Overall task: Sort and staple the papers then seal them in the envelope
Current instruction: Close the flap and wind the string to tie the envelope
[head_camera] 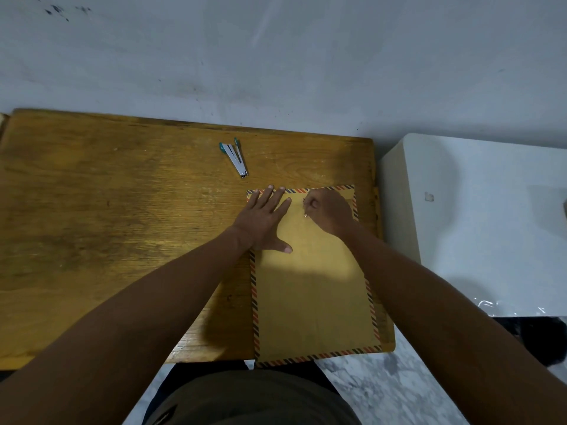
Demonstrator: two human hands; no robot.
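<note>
Nearest to us, the yellow-brown paper envelope with the red-and-dark striped border lies flat at the right end of the wooden surface, its long axis running from us toward the far edge. Its near short end overhangs the near edge a little, and its right side runs close along the right edge. No loose papers are in view, so we judge they are already inside, though we cannot see that.

Further up, both our hands rest on the far end of the envelope, where the flap should be. Our left hand lies spread and flat, palm down, fingers reaching the far striped border and thumb pointing right across the paper. Our right hand is curled, fingertips drawn together at a small metal clasp near the middle of the far end; we cannot tell whether it pinches the clasp or only presses on it.

The closure lies directly under the right hand's fingertips, so we judge that the right hand does the sealing while the left pins the envelope.

Beyond, well apart from both hands toward the far edge, the white stapler with teal ends lies splayed open, nearer our left hand.
</note>
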